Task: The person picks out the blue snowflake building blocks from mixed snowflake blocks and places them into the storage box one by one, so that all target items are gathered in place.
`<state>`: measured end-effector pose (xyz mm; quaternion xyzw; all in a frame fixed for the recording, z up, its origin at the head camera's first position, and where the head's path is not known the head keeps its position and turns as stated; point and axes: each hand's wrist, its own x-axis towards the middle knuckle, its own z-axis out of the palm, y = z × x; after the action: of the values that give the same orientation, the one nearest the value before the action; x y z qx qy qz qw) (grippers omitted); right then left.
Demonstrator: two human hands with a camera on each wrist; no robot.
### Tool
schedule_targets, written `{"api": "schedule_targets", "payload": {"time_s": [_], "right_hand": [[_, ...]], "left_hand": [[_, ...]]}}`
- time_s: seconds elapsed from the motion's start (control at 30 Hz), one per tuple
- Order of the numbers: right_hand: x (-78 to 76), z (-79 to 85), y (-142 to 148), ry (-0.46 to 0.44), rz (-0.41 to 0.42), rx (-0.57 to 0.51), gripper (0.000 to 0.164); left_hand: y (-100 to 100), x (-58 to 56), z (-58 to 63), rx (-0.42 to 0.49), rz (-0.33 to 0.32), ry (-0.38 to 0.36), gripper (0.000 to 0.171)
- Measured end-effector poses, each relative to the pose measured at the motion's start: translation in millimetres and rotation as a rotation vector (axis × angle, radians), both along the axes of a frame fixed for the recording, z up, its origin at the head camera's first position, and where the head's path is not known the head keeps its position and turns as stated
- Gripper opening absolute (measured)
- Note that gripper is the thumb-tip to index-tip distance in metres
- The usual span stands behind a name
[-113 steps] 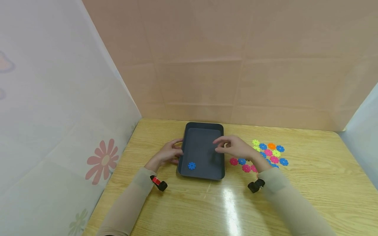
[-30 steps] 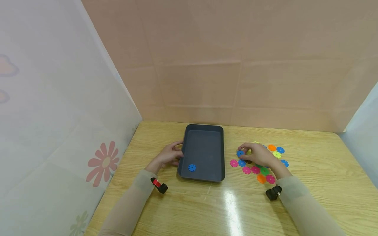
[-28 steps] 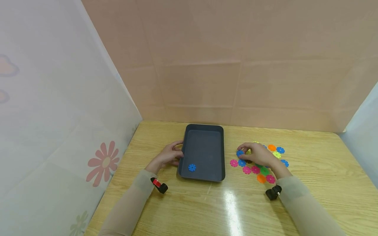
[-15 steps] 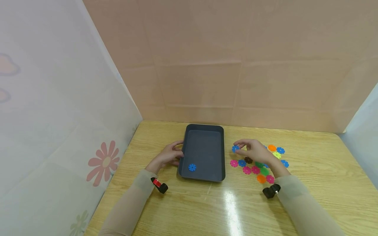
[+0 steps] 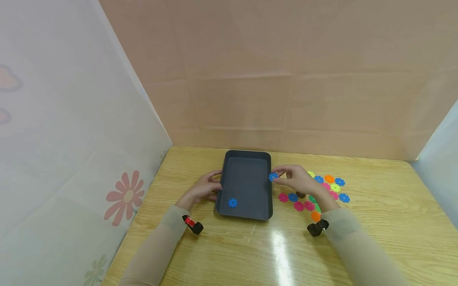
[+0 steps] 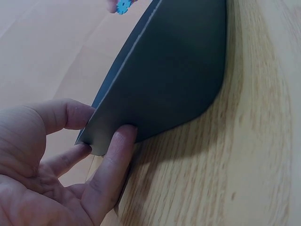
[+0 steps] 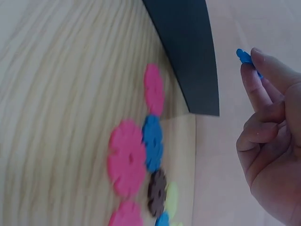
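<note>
Thumb and forefinger of my right hand [image 5: 296, 178] pinch a blue notched plastic disc [image 5: 273, 176], a snowflake-shaped building piece. It is raised at the right rim of the dark grey tray [image 5: 247, 180]. In the right wrist view the disc [image 7: 244, 57] is seen nearly edge-on at the fingertips. My left hand [image 5: 202, 187] holds the tray's left side; in the left wrist view, fingers [image 6: 120, 141] lie against the outer wall and another digit reaches the rim. Another blue disc [image 5: 233, 203] lies flat inside the tray, near its front left corner.
Right of the tray, several notched discs lie on the wooden table [image 5: 229, 250], among them a pink disc [image 5: 283, 197], an orange disc [image 5: 329, 178] and a brown disc [image 5: 301, 194]. My right forearm covers some. A fabric backdrop [image 5: 243, 99] stands behind, with a flowered sheet [image 5: 89, 139] at left.
My right hand went from over the tray's right side to the scattered discs, took a blue disc, then lifted it leftward to the tray's right rim. The left hand has stayed at the tray.
</note>
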<state>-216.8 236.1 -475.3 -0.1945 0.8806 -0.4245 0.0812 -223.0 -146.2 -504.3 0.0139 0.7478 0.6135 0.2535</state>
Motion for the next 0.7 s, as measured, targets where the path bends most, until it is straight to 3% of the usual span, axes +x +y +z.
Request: {"api": "schedule_targets", "payload": {"time_s": [0.27, 0.7], "right_hand": [[-1.6, 2.3, -24, -0.058, 0.047, -0.059, 0.045], [-7.6, -3.2, -59, -0.031, 0.151, -0.073, 0.036]], "left_hand": [[0, 0.5, 0.3, -0.004, -0.004, 0.001, 0.079], [-1, 1.3, 0.2, -0.008, 0.0, 0.004, 0.079]]}}
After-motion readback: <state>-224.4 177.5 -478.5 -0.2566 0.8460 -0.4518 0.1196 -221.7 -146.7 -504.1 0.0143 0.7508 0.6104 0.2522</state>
